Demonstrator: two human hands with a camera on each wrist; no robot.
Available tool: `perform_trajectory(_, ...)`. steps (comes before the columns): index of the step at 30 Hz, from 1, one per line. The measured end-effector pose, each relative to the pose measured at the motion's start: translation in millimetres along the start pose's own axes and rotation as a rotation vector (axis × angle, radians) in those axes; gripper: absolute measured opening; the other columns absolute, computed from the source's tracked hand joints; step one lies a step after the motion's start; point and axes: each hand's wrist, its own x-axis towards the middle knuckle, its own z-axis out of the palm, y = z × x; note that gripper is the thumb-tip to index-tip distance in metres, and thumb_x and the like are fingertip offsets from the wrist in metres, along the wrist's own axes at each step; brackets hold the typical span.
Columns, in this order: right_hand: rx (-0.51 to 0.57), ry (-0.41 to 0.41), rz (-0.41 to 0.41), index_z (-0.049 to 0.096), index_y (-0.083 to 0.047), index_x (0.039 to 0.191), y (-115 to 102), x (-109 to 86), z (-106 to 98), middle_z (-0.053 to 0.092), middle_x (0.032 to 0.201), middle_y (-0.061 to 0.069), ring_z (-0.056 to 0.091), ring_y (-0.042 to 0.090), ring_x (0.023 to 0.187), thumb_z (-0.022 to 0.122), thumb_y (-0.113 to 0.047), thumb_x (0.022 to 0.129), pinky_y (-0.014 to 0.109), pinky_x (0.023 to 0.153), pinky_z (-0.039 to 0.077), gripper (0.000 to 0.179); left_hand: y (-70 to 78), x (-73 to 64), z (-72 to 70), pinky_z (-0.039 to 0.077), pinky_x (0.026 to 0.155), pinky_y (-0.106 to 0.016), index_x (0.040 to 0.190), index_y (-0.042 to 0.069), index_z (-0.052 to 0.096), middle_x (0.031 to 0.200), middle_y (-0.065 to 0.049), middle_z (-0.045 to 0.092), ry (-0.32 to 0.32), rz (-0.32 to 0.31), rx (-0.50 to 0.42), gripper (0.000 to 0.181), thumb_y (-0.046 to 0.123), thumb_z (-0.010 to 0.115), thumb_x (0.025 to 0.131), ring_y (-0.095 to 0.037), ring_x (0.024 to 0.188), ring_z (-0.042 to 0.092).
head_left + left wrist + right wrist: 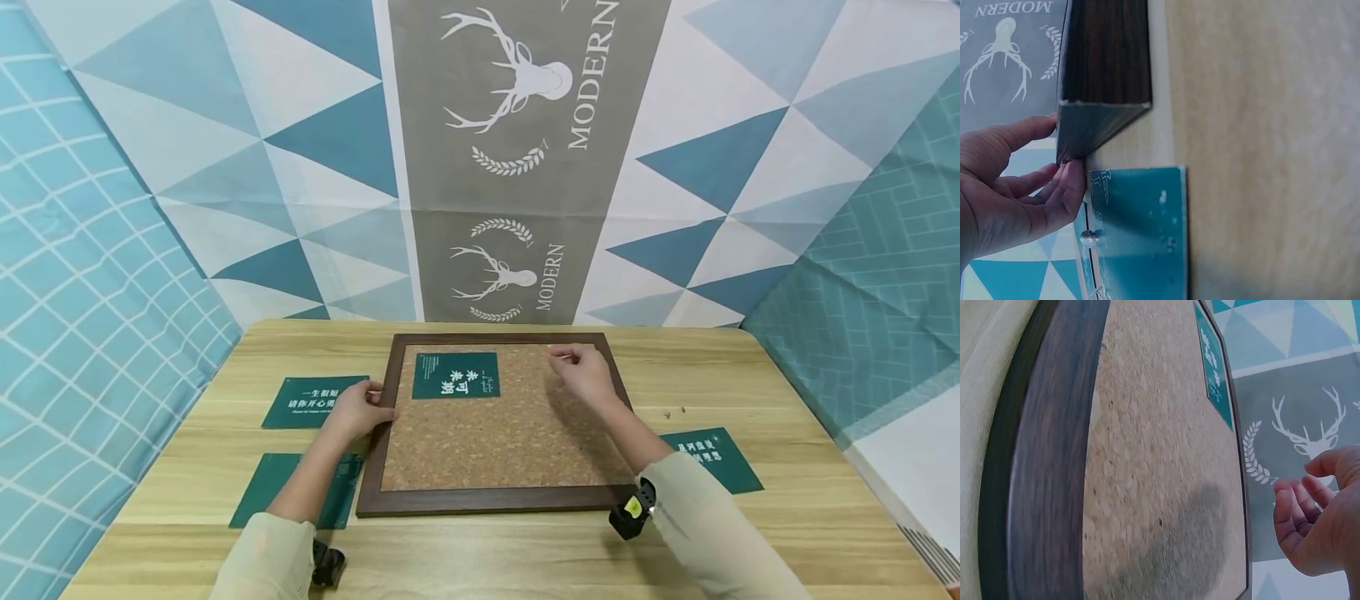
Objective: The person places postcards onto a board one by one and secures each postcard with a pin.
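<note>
A cork board (495, 450) in a dark brown frame lies on the wooden table. My left hand (358, 410) holds the frame's left side; in the left wrist view its thumb and fingers are at the frame's edge (1107, 56). Over the board's upper right part is my right hand (583, 375), fingers loosely bent. In the right wrist view this hand (1325, 512) shows nothing between its fingers, and its shadow falls on the cork (1147, 456). A green card (456, 375) with white characters lies on the board's upper left.
Two green cards, one upper (311, 402) and one lower (262, 487), lie left of the board. Another green card (723, 462) is partly under my right forearm. Several tiny objects (675, 413) sit right of the frame. A patterned cloth (510, 167) hangs behind the table.
</note>
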Motion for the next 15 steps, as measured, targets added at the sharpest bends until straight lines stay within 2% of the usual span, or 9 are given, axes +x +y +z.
perform_trajectory(2, 0.000, -0.003, -0.011, 0.063, -0.003, 0.116, 0.9, -1.2, -4.2, 0.062, 0.092, 0.012, 0.064, 0.037, 0.085, 0.055, -0.023, 0.093, 0.026, 0.059, 0.048, 0.031, -0.6, -0.1, 0.0, 0.048, 0.087, -0.048, 0.136, -0.004, 0.040, 0.127, -0.027, 0.050, 0.001, 0.003, 0.003, 0.062, 0.019, 0.067, 0.085, -0.039, 0.113, 0.052)
perform_trajectory(8, 0.025, -0.003, -0.007, 0.060, -0.002, 0.120, 4.2, -4.7, -13.7, 0.062, 0.094, 0.012, 0.061, 0.039, 0.087, 0.054, -0.022, 0.093, 0.043, 0.072, 0.053, 0.034, -2.4, -0.1, 0.0, 0.048, 0.086, -0.048, 0.136, -0.005, 0.040, 0.126, -0.028, 0.050, 0.001, 0.012, 0.003, 0.062, 0.018, 0.066, 0.085, -0.039, 0.112, 0.052)
perform_trajectory(15, 0.023, 0.012, 0.007, 0.060, -0.004, 0.119, 10.5, -5.2, -19.8, 0.062, 0.098, 0.013, 0.061, 0.038, 0.088, 0.055, -0.022, 0.093, 0.030, 0.063, 0.051, 0.033, -1.0, -0.9, 0.0, 0.049, 0.085, -0.047, 0.136, -0.005, 0.040, 0.127, -0.028, 0.050, -0.003, 0.018, -0.009, 0.062, 0.017, 0.066, 0.085, -0.039, 0.111, 0.053)
